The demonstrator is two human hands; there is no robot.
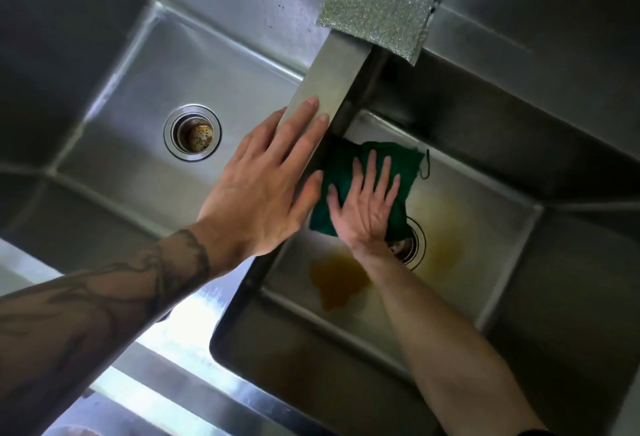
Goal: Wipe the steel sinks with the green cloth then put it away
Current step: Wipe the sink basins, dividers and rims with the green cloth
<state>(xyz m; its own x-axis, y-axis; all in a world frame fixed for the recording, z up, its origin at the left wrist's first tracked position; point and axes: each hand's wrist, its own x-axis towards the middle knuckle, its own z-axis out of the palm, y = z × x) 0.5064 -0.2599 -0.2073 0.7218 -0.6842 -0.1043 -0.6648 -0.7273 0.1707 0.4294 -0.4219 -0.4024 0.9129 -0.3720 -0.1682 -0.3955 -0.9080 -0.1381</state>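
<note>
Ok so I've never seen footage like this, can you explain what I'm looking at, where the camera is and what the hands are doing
This is a single picture from a wide-angle camera worn on a person's head, looking down at their own bare hands. There is no robot. Below are two steel sink basins divided by a flat steel ridge. The left hand, on a tattooed forearm, rests flat on that ridge, holding nothing. The right hand presses a dark green cloth flat against the floor of the right basin, beside its drain, fingers spread. Brownish stains mark that basin's floor. The left basin has a round drain strainer. A glittery silver scouring pad lies on the ridge's far end.
</note>
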